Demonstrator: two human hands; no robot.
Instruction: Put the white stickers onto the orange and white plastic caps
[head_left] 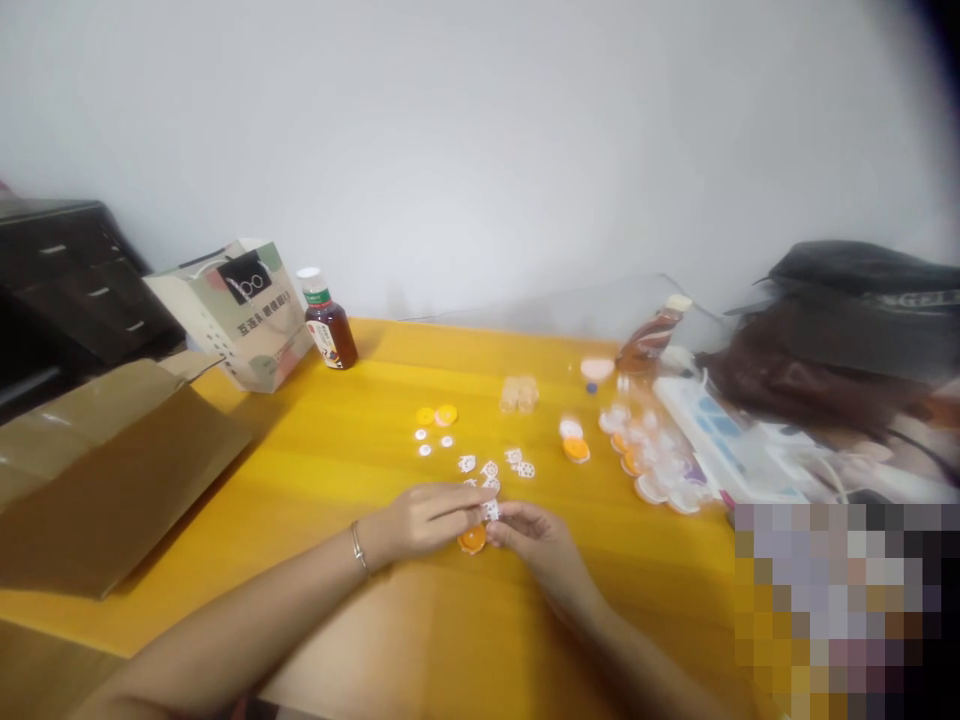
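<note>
Both hands meet near the middle of the yellow table. My left hand [431,520], with a bracelet at the wrist, has its fingers pressed together at a small white openwork plastic piece [491,510]. From the other side my right hand [536,535] pinches the same piece between thumb and fingers. Just below the fingertips lies an orange scalloped disc [472,541], partly covered by the left hand. Several similar white pieces [526,470] are scattered just beyond the hands. Past them sit small white round caps [424,450] and two yellow discs [446,414].
A dark-red drink bottle [330,335] and a paper bag [255,320] stand back left, with a brown cardboard box [120,470] nearer. On the right are an orange disc [576,450], a cluster of clear and white round parts [660,460] and a black bag [840,310].
</note>
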